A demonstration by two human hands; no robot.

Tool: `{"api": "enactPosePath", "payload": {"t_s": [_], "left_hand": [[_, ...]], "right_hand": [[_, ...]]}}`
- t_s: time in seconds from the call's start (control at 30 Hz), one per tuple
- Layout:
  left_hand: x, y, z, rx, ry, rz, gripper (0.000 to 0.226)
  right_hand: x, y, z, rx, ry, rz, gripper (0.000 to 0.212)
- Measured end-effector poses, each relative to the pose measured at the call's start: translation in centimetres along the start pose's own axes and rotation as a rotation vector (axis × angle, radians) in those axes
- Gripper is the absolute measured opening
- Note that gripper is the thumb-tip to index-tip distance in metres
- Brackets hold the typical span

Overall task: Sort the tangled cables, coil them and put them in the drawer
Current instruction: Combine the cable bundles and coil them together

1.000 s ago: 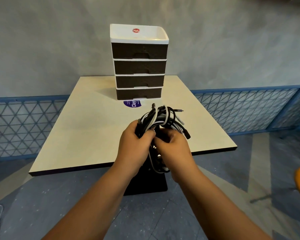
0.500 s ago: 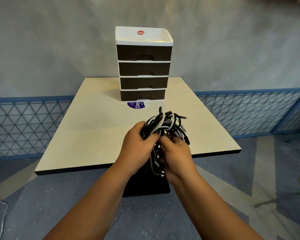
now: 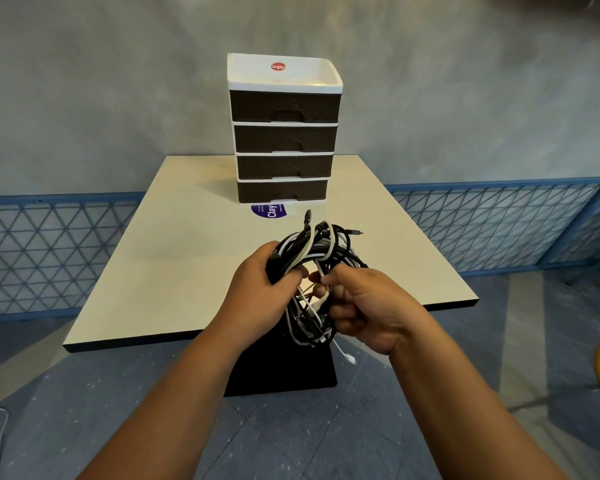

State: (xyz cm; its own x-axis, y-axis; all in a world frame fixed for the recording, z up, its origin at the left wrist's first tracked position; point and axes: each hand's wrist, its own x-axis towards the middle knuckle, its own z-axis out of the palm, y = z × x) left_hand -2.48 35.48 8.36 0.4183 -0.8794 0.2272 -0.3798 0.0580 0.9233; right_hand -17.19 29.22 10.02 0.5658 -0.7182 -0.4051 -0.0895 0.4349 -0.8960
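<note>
Knotted cables held in mid-air, drawers shut.

At the centre of the frame the left hand [image 3: 260, 282] is clenched around a black-and-white bundle of cables [image 3: 317, 271] above the near edge of the table [image 3: 174, 258], while the right hand [image 3: 368, 306] pinches a white strand. Pulling that strand hard would likely tighten the knots instead of freeing it. A white plug [image 3: 350, 358] dangles below; loops could slip to the floor. The drawer unit [image 3: 284, 133], upper centre, stands closed.
</note>
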Motion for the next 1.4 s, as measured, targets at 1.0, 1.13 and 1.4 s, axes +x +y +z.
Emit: {"api": "enactPosePath", "payload": {"t_s": [1.0, 1.13, 1.4], "left_hand": [[-0.1, 2.7, -0.5, -0.658, 0.302, -0.020, 0.026], [0.2, 3.4, -1.6, -0.750, 0.318, -0.009, 0.029], [0.1, 3.5, -3.3, -0.855, 0.312, -0.009, 0.050]], "right_hand": [[-3.5, 2.1, 2.3, -0.909, 0.623, -0.960, 0.035], [-5.1, 4.0, 0.1, -0.762, 0.764, -1.078, 0.029], [-5.8, 6.0, -2.3, 0.181, 0.346, -0.120, 0.031]]}}
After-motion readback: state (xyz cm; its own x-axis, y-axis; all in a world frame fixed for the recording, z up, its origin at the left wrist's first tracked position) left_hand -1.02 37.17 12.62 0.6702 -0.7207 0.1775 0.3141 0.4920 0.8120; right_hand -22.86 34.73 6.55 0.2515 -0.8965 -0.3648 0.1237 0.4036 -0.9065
